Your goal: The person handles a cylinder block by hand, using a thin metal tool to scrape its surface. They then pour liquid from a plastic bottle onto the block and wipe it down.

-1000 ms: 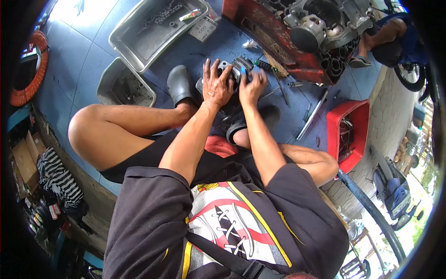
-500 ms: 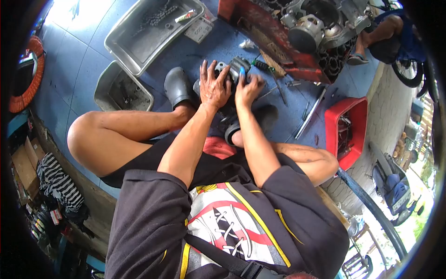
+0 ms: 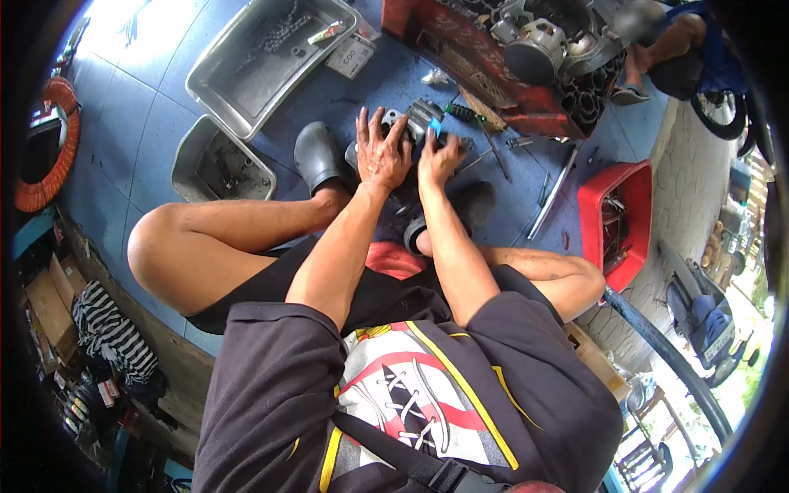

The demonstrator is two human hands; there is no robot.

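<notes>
Between the grey clogs, a metal engine part rests low near the floor, partly covered by both hands. My left hand lies on its left side with the fingers spread and pointing away from me. On the right side, my right hand has its fingers bent around a small bright-blue item, whose lower end is hidden. A green-handled tool lies just beyond the part, to the right.
Metal tray and grey bin stand at left. A red crate carries a large engine casing. Rods lie on the floor near a red tub of tools. Another person's leg shows at upper right.
The whole view has shifted slightly. My right hand's fingers are a little differently bent around the blue item; my left hand stays on the part.
</notes>
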